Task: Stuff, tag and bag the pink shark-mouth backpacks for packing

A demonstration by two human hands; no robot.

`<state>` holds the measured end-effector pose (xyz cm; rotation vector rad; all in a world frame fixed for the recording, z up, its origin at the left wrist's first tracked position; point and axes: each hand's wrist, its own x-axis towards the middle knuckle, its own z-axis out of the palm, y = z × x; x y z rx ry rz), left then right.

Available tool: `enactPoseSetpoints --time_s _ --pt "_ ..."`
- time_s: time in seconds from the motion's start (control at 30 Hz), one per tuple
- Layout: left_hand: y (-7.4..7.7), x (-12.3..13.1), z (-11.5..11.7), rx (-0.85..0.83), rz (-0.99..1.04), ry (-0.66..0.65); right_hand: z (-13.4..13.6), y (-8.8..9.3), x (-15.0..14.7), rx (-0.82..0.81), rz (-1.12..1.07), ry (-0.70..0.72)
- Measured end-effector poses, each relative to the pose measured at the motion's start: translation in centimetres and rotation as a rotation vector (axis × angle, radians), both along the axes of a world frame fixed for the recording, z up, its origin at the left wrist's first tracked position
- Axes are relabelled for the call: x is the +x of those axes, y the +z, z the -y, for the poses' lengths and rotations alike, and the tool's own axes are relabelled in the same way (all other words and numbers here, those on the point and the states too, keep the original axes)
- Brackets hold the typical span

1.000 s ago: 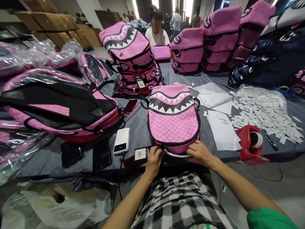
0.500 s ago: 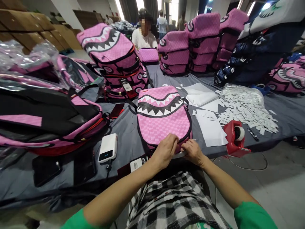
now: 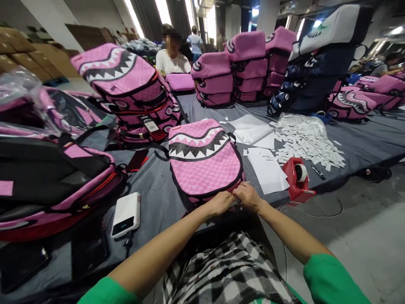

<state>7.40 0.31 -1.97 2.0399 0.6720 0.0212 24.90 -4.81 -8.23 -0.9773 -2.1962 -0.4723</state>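
A pink checkered backpack (image 3: pixel 207 171) with a black-and-white shark-tooth mouth lies front side up on the table before me. At its near lower edge my left hand (image 3: pixel 222 202) is closed, fingers pinched together. Right beside it, almost touching, my right hand (image 3: pixel 249 196) is closed too, at the bag's near right corner. A small pale bit shows between and just above the fingers. What exactly they pinch is hidden.
Right of the bag lie white paper sheets (image 3: pixel 267 169), a red tape dispenser (image 3: pixel 297 183) and a heap of small white slips (image 3: pixel 311 141). A white power bank (image 3: pixel 126 214) and a black-and-pink backpack (image 3: pixel 57 177) are at left. Stacked pink backpacks (image 3: pixel 126 84) stand behind; a person (image 3: pixel 172 59) sits beyond.
The view has swung to the right. My left hand has come down from the bag's front to its lower edge, closer to my right hand.
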Motion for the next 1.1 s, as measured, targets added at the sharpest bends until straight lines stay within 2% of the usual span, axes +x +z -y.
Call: enactPoseSetpoints --time_s 0.13,0.27,0.33,0.47,0.53,0.6,0.67,0.8,0.93,1.0,1.1 --pt "0.3 -1.4 0.7 -0.057 0.004 -0.035 0.9 0.0 -1.1 -0.027 -0.013 -0.076" --pt "0.2 -2.5 0.9 -0.133 0.065 0.005 5.8 1.1 -0.3 -0.087 -0.002 -0.248" --pt "-0.2 -2.6 0.6 -0.171 0.074 0.038 9.5 2.0 2.1 -0.115 -0.128 -0.446" --pt "-1.3 -2.2 0.2 -0.155 0.121 0.133 15.6 4.2 9.8 -0.187 -0.773 -1.096" --pt "-1.9 -2.2 0.3 -0.093 0.161 0.157 16.7 4.6 13.1 -0.242 -0.931 -1.214" --pt "-2.3 -2.3 0.5 -0.022 0.191 0.169 16.4 4.4 15.1 -0.298 -0.99 -1.227" --pt "-2.6 -2.5 0.9 0.036 0.19 0.183 15.6 4.0 15.7 -0.326 -1.053 -1.235" --pt "-2.4 -2.6 1.6 0.049 0.17 0.204 14.7 4.2 15.3 -0.29 -1.13 -1.25" --pt "-1.9 -2.5 1.8 0.032 0.172 0.187 16.3 4.9 14.2 -0.204 -1.151 -1.233" --pt "-1.8 -2.5 1.8 0.048 0.173 0.172 17.3 4.5 13.2 -0.166 -1.379 -1.116" --pt "-1.7 -2.4 1.8 0.089 0.163 0.194 17.5 2.9 10.6 -0.176 -1.812 -0.818"
